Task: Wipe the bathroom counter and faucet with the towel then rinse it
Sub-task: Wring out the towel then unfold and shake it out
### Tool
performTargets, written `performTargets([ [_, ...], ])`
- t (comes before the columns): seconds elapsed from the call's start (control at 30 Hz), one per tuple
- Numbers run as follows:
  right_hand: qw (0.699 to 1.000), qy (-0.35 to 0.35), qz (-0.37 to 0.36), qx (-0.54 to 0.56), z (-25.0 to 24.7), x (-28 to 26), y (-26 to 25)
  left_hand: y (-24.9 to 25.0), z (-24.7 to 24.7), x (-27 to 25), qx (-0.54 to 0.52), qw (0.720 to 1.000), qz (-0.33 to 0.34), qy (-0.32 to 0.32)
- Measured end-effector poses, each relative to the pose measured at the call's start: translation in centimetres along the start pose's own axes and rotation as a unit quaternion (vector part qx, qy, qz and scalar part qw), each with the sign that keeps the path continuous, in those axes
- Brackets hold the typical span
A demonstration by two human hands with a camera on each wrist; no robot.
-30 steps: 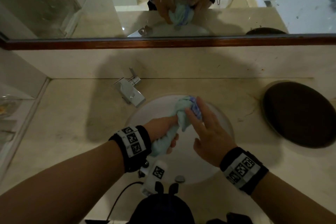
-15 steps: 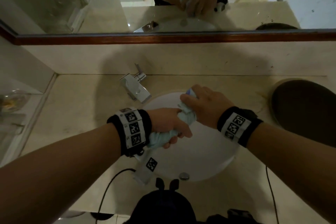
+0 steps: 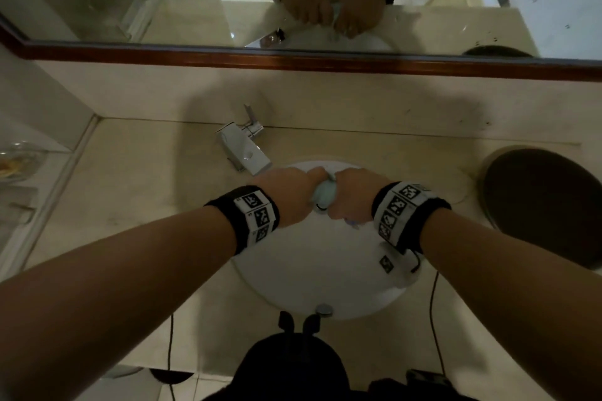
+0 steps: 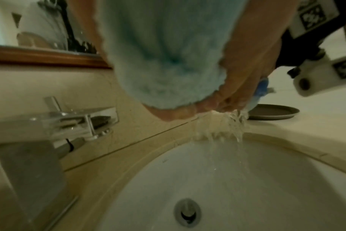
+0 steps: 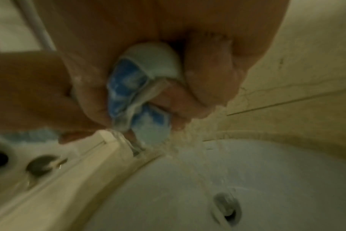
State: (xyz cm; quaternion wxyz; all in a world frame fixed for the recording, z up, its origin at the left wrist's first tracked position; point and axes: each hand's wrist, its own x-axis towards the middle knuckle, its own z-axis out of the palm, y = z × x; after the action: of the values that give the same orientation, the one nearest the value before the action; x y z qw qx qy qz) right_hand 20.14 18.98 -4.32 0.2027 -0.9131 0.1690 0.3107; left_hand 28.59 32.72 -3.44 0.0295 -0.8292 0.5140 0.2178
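Mostly, perhaps, towel point(image 3: 324, 192) inside both fists.

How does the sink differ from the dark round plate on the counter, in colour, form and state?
1. The sink is white; the plate is dark brown.
2. The sink is a deep bowl set into the counter; the plate lies flat on top of it.
3. Water runs into the sink from the towel that both hands wring above it; no water falls on the plate.
Both are round.
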Motion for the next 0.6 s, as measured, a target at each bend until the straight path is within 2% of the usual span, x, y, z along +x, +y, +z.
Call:
performTargets([
  [0.2, 0.995, -0.026, 0.017, 0.1, -0.5, -0.5, 0.0, -1.5, 0.4, -0.7, 0.065, 0.995, 0.046, 0.058],
  [0.3, 0.986, -0.082, 0.024, 0.145, -1.3, -1.4, 0.0, -1.6, 1.0, -1.3, 0.075, 0.992, 0.079, 0.068],
  [0.37, 0.969, -0.131, 0.021, 0.206, -1.8, -1.7, 0.1, -1.4, 1.3, -1.6, 0.06, 0.992, 0.081, 0.071],
  [0.43, 0.955, -0.141, 0.007, 0.262, -2.3, -1.5, 0.7, -1.3, 1.7, -1.7, -0.005, 0.995, 0.059, 0.084],
  [0.5, 0.921, -0.095, 0.035, 0.375, -2.7, -1.3, 1.6, -1.6, 1.9, -1.6, -0.105, 0.99, 0.013, 0.092],
  [0.6, 0.813, 0.012, 0.058, 0.579, -2.9, -1.5, 2.5, -2.2, 1.9, -1.5, -0.215, 0.971, -0.057, 0.084],
])
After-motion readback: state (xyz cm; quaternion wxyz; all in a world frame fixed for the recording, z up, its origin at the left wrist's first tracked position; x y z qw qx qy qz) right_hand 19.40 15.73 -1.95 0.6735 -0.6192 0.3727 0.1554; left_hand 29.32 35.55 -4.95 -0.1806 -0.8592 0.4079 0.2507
